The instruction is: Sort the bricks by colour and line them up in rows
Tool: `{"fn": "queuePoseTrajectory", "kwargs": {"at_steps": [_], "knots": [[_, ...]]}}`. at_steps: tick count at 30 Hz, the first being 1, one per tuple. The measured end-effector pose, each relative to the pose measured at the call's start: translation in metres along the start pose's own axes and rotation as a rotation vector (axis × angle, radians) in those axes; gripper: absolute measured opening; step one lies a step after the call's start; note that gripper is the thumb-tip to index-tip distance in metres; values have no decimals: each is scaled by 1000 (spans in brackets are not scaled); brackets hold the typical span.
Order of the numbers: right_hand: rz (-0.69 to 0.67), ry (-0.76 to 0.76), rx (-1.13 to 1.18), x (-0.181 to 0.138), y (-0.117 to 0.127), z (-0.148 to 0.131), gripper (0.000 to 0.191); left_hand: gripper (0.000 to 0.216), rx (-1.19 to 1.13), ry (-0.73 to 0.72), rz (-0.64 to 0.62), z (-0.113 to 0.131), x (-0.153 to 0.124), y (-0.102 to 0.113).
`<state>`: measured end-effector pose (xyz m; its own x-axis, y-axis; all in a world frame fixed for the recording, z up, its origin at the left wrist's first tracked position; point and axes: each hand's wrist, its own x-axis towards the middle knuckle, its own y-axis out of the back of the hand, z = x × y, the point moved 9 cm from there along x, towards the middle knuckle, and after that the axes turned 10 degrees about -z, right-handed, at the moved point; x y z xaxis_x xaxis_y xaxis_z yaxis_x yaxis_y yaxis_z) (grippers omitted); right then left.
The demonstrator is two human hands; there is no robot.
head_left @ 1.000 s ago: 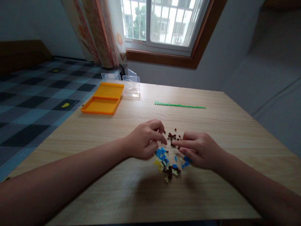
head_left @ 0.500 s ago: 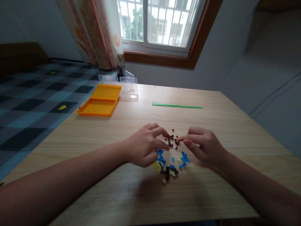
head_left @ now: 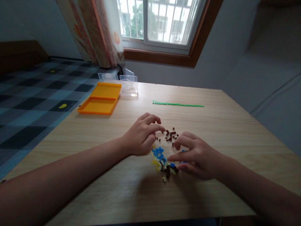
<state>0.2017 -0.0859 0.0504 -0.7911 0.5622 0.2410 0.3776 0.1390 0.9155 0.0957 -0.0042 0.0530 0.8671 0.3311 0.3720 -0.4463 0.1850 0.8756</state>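
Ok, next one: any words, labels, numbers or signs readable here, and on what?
None can be read.
The orange tray, the clear boxes and the small bricks show no lettering.
The yellow marks on the checked cloth look like plain shapes, too small to tell whether they hold text.

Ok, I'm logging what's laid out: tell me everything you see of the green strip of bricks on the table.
The green strip of bricks is a long, thin line of tiny green pieces, plastic by the look, set end to end. It lies flat on the wooden table, running left to right, beyond the mixed brick pile. Only the table touches it. Single pieces are too small to count.
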Motion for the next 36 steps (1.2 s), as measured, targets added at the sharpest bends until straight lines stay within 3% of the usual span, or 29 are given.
{"fn": "queuePoseTrajectory", "kwargs": {"at_steps": [9, 30, 36], "knots": [[-67, -23, -50, 0, -12, 3, 32, 35, -52, -105, -6, 11, -2, 2], [-131, -20, -76, 1, -18, 2, 35, 37, -17, -67, -8, 7, 2, 5], [-73, -63, -157, -1, -12, 11, 34, 37, -13, -75, 12, 8, 1, 6]]}}
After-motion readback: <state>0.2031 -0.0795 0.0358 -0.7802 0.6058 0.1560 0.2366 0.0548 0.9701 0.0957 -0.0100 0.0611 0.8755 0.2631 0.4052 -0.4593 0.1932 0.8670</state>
